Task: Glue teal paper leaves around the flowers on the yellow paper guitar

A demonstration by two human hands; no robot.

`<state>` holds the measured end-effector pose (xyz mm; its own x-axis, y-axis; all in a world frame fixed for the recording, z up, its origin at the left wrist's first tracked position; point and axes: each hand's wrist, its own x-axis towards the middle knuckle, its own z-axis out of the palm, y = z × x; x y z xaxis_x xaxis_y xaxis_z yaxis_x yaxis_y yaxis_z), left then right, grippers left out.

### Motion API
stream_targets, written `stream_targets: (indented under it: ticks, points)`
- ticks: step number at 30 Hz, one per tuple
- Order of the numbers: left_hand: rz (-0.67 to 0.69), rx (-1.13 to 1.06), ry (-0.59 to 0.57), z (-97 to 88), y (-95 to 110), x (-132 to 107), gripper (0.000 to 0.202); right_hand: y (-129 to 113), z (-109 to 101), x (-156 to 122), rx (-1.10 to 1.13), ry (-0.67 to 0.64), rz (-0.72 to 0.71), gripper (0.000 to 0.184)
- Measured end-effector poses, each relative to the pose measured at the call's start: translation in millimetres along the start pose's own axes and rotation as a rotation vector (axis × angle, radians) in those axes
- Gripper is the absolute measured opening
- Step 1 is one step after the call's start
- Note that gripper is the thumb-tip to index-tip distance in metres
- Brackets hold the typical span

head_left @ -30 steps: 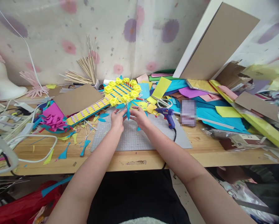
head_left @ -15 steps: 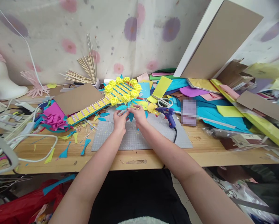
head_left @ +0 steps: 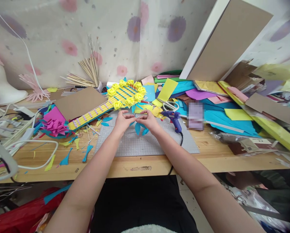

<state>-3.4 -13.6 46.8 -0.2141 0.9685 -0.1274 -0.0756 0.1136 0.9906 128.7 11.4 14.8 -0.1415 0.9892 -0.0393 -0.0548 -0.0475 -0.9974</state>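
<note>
My left hand (head_left: 123, 123) and my right hand (head_left: 148, 123) meet over the cutting mat, fingertips pinched together. Between them is a sprig of blue leaves (head_left: 137, 128), its pointed leaves hanging below my right fingers and others showing above. What exactly lies at the fingertips is small and partly hidden. Just behind my hands rests a yellow toy guitar (head_left: 98, 111), its body ringed with yellow flowers and its head end near a magenta flower (head_left: 56, 124). A blue glue gun (head_left: 174, 119) stands right of my right hand.
The grey cutting mat (head_left: 127, 145) lies under my hands. Loose blue leaves (head_left: 106, 119) and scraps are on the left. White-handled scissors (head_left: 171, 105) and stacked coloured sheets (head_left: 229, 113) sit to the right. Bamboo sticks (head_left: 86, 72) stand at the back; a white cable (head_left: 55, 142) loops on the left.
The blue leaves have turned between my fingers, and more of them now hang below my right hand. My left hand has shifted slightly left. The guitar and glue gun stay put.
</note>
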Motion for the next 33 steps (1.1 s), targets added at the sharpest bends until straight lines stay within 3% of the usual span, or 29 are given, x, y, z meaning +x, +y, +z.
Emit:
stream_targets:
  ticks: [10,26,33]
  points:
    - [-0.068,-0.026,-0.024,10.0,-0.4,-2.3,0.04,2.7,-1.7,-4.3,0.016,-0.025,0.009,0.042]
    - [-0.083,-0.066,0.064,14.9,-6.2,-1.4,0.048,5.2,-10.2,-11.0,0.099,-0.053,-0.016,0.043]
    - [-0.087,-0.088,0.097,14.6,-9.8,1.0,0.049,12.1,-10.3,-7.0,0.152,0.0,-0.045,0.04]
